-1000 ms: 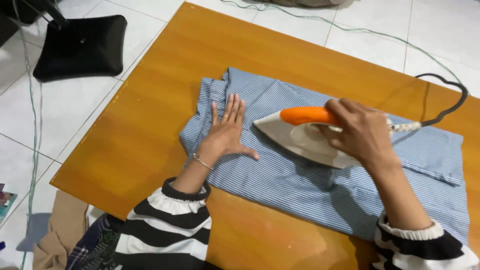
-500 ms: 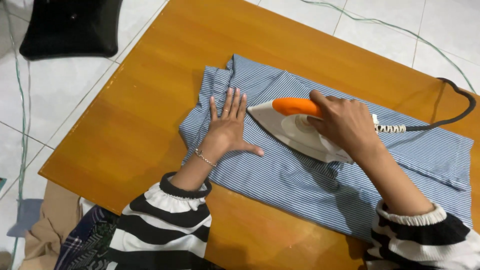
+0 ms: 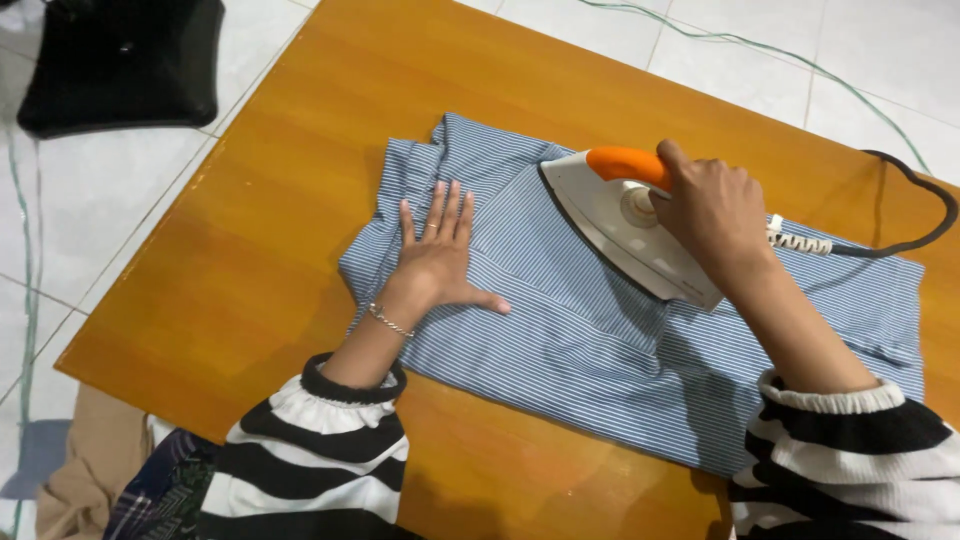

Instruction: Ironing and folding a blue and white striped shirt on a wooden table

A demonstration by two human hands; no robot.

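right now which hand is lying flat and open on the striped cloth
The left hand, fingers spread flat on the striped cloth; the right hand is closed around the iron handle instead.

no packages, labels, signs or screens in view.

Seen: a glossy orange-brown wooden table (image 3: pixel 300 200) on a white tiled floor (image 3: pixel 130 190). Spread flat under both hands, a blue-and-white pinstriped cotton shirt (image 3: pixel 560 350), collar end beyond the left hand's fingertips. Trailed off past the right hand, a black power cord (image 3: pixel 915 235) on the tabletop. Left of the left hand, down on the tiles, a black square cushion (image 3: pixel 120 65).
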